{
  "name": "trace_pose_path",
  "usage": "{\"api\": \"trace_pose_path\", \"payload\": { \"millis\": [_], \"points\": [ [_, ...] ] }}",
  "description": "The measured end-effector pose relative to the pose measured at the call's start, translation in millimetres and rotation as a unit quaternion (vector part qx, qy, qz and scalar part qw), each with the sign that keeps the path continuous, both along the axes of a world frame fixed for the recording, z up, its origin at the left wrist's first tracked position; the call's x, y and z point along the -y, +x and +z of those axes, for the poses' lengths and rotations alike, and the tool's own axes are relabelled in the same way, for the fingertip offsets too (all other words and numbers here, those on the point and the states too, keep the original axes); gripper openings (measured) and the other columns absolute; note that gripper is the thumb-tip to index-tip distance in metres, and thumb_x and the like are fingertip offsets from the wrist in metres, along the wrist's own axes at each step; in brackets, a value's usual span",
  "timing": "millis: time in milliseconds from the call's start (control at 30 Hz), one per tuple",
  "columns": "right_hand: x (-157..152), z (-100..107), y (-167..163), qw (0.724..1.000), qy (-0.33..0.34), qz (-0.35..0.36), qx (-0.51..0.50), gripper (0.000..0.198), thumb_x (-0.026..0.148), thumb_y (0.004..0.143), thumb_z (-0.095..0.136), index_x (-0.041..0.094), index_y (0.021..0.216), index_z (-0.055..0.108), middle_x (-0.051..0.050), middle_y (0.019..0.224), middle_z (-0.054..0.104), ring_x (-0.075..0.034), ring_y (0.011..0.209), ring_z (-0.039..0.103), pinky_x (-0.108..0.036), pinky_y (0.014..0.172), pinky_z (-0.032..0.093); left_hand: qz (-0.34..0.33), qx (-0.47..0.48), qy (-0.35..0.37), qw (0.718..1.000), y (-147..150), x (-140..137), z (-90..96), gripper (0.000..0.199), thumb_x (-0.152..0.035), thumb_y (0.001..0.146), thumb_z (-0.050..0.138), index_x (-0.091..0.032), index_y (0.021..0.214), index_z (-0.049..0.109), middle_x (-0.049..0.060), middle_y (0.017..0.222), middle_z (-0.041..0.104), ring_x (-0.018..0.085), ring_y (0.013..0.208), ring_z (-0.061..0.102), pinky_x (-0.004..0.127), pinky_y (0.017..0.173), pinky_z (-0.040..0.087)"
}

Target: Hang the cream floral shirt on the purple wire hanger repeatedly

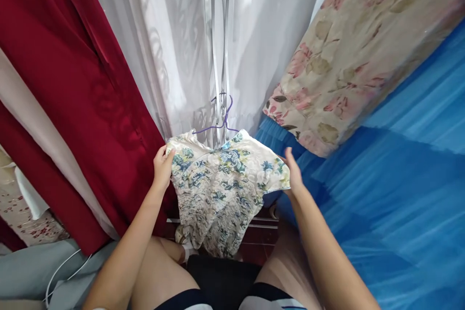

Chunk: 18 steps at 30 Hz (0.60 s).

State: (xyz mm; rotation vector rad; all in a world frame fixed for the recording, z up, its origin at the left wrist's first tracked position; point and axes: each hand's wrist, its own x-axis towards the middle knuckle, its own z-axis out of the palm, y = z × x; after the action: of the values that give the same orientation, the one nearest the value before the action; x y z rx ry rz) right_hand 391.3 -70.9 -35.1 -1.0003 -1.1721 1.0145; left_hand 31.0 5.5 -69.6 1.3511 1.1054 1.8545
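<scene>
The floral blouse sits on a purple hanger, its hem hanging between the person's knees, in front of the white drape. The left hand pinches the blouse's sleeve edge, thumb on the front face. The right hand is at the opposite sleeve edge, thumb raised, fingers hidden behind the cloth; how firmly it grips cannot be told.

Handling: treat the garment as light and limp. The gathered body is likely to stretch and sag; the smoother shoulder panels should crease easily. Fragility is low, though thin sleeve edges may distort under hard pulling. The hanger appears slim and may slide within the neckline.

Grip points: hold both shoulder seams, close to the hanger arms, with light, even tension. Avoid gripping the gathered body alone.
</scene>
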Motion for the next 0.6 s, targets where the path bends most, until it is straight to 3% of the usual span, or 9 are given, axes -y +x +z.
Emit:
{"api": "trace_pose_path", "payload": {
  "millis": [67,133,233,333,400,500,600],
  "points": [
    [15.2,3.0,8.2,0.998,-0.037,0.050,-0.005,0.064,0.074,0.082,0.050,0.017,0.102,0.071,-0.010,0.082,0.072,-0.025,0.068,0.069,-0.034,0.055,0.053,-0.007,0.047,0.009,0.999,1.7,10.6,7.2,0.048,-0.046,0.080,0.070,-0.015,0.116,0.062,0.012,0.112,0.070,0.025,0.099,0.069,0.038,0.088,0.056],
    [33.0,11.8,8.8,0.995,-0.058,0.081,-0.008,0.054,0.062,0.073,0.071,0.018,0.105,0.072,-0.007,0.077,0.073,-0.023,0.057,0.066,-0.030,0.048,0.049,-0.008,0.088,0.042,0.995,3.6,20.1,22.4,0.047,-0.045,0.080,0.070,-0.015,0.116,0.063,0.011,0.115,0.069,0.026,0.103,0.067,0.039,0.091,0.055],
    [53.9,29.6,-0.8,0.997,-0.044,0.046,-0.052,0.045,0.048,0.073,0.076,0.020,0.108,0.071,-0.006,0.079,0.075,-0.022,0.056,0.067,-0.030,0.047,0.049,-0.020,0.071,0.086,0.994,3.2,31.8,54.5,0.050,-0.044,0.085,0.064,-0.019,0.128,0.059,0.011,0.127,0.064,0.028,0.118,0.061,0.042,0.101,0.050],
    [64.1,39.2,-10.5,0.992,-0.032,-0.015,-0.117,0.038,0.042,0.074,0.075,0.019,0.105,0.072,-0.008,0.081,0.076,-0.026,0.064,0.070,-0.032,0.052,0.054,0.037,-0.078,0.138,0.987,3.2,45.8,86.1,0.071,-0.040,0.082,0.068,-0.027,0.146,0.041,0.009,0.147,0.047,0.031,0.136,0.044,0.048,0.113,0.037],
    [66.3,38.3,-14.5,0.988,-0.021,-0.051,-0.148,0.035,0.039,0.075,0.074,0.019,0.103,0.072,-0.009,0.085,0.076,-0.027,0.069,0.072,-0.034,0.056,0.056,0.089,-0.236,0.174,0.952,8.2,58.0,100.4,0.083,-0.037,0.076,0.074,-0.031,0.149,0.035,0.006,0.157,0.031,0.035,0.144,0.027,0.053,0.119,0.024],
    [64.4,34.4,-17.6,0.983,0.001,-0.091,-0.162,0.030,0.035,0.075,0.073,0.020,0.101,0.071,-0.008,0.088,0.076,-0.028,0.075,0.073,-0.036,0.062,0.058,0.065,-0.436,0.189,0.878,23.0,73.4,106.1,0.081,-0.030,0.076,0.071,-0.035,0.149,0.036,0.002,0.161,0.021,0.039,0.147,0.013,0.060,0.119,0.009],
    [57.9,37.5,-17.0,0.983,0.010,-0.103,-0.152,0.024,0.032,0.075,0.071,0.019,0.095,0.071,-0.007,0.084,0.075,-0.029,0.077,0.073,-0.037,0.065,0.059,0.050,-0.504,0.180,0.843,37.1,74.4,99.0,0.085,-0.020,0.074,0.065,-0.038,0.150,0.032,0.001,0.160,0.024,0.040,0.147,0.015,0.064,0.117,0.001]
  ]
}}
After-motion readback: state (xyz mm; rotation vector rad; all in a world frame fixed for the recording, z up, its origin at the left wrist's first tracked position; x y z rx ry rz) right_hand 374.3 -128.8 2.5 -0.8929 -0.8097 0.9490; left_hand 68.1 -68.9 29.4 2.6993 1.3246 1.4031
